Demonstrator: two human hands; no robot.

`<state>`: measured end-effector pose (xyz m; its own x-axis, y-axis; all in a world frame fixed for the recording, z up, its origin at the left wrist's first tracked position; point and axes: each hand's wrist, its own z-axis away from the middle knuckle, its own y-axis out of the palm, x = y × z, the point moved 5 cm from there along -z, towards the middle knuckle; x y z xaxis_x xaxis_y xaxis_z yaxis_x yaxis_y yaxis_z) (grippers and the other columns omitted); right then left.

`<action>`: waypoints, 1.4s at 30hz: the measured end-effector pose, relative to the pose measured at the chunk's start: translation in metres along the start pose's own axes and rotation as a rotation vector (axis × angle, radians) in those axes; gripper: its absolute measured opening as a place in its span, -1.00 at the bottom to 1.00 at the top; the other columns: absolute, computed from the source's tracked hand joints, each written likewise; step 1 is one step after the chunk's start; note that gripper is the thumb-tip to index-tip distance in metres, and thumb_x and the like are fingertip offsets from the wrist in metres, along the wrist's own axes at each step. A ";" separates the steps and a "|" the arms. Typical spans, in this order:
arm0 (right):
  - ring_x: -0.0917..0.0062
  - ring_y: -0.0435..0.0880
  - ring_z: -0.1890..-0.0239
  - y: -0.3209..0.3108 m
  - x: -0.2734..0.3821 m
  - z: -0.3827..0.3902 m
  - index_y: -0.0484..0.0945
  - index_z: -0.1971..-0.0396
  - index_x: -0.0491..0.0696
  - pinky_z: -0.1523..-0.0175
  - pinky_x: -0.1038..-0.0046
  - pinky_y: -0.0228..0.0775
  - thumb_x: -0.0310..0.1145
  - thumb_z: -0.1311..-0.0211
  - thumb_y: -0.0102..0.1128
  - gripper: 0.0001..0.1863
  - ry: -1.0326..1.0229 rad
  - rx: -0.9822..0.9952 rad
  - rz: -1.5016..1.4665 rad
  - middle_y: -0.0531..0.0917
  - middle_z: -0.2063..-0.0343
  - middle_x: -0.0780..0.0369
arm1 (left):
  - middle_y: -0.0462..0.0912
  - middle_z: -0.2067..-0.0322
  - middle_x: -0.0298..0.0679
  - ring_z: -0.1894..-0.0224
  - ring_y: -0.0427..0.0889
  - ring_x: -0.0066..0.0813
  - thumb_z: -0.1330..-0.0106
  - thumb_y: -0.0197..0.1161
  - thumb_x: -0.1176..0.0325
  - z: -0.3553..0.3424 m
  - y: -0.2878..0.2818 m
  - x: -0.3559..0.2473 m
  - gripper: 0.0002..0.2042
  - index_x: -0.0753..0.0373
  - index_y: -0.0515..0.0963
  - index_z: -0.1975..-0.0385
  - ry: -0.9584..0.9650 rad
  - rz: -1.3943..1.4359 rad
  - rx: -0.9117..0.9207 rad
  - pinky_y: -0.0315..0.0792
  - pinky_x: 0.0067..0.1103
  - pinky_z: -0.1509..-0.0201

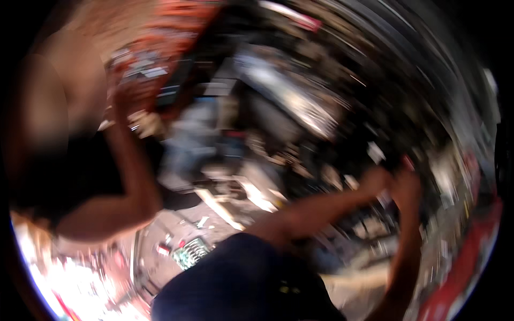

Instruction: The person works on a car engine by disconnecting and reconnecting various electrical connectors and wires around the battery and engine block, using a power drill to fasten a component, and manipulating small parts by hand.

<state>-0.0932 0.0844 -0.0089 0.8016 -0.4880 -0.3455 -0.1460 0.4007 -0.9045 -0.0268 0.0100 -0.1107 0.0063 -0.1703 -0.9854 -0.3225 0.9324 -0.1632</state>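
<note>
Motion smears the whole picture. My left hand and my right hand are close together at the right, over a dark heap of mixed small parts. Their fingers are too blurred to make out, and so is anything they may hold. A small red thing shows at the far side of my right hand; I cannot tell whether it is held. Just beyond my left hand is a small whitish piece.
Another person's bent bare arm is at the left. Farther off lie a long shiny metallic piece and an orange-red ribbed surface. A green-and-white gridded piece lies on the floor at lower left. Something red runs along the right rim.
</note>
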 end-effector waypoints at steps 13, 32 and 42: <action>0.18 0.78 0.23 -0.033 0.039 -0.020 0.77 0.51 -0.04 0.04 0.13 0.59 -0.04 -0.20 0.33 -0.65 0.241 -0.254 -0.246 0.77 0.43 0.12 | 0.72 0.38 0.19 0.21 0.74 0.26 -0.27 0.40 0.08 -0.004 -0.065 -0.015 -0.62 0.38 0.70 0.41 0.010 -0.264 -0.014 0.58 -0.10 0.19; 0.04 0.73 0.02 -0.056 0.014 -0.006 0.69 -0.05 -0.14 -0.06 0.15 0.59 -0.25 -0.28 0.44 -0.59 0.102 -0.282 -0.564 0.74 0.10 0.00 | 0.76 0.42 0.04 0.25 0.79 0.10 -0.08 0.51 -0.06 -0.005 -0.045 -0.009 -0.57 0.27 0.78 0.45 -0.097 -0.373 -0.064 0.66 -0.11 0.16; 0.18 0.60 -0.31 -0.221 0.306 -0.019 0.15 -0.57 -0.12 -0.39 0.19 0.47 -0.32 -0.06 0.63 0.09 -0.762 -0.136 -1.155 0.55 -0.31 0.01 | 0.76 0.22 0.06 0.14 0.76 0.09 -0.21 0.46 -0.11 -0.008 -0.056 -0.016 -0.49 0.35 0.76 0.28 -0.073 -0.330 0.024 0.63 -0.18 0.00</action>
<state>0.1730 -0.1685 0.0804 0.6141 0.0686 0.7862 0.7891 -0.0351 -0.6133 -0.0161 -0.0419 -0.0849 0.1751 -0.4417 -0.8799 -0.2696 0.8380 -0.4743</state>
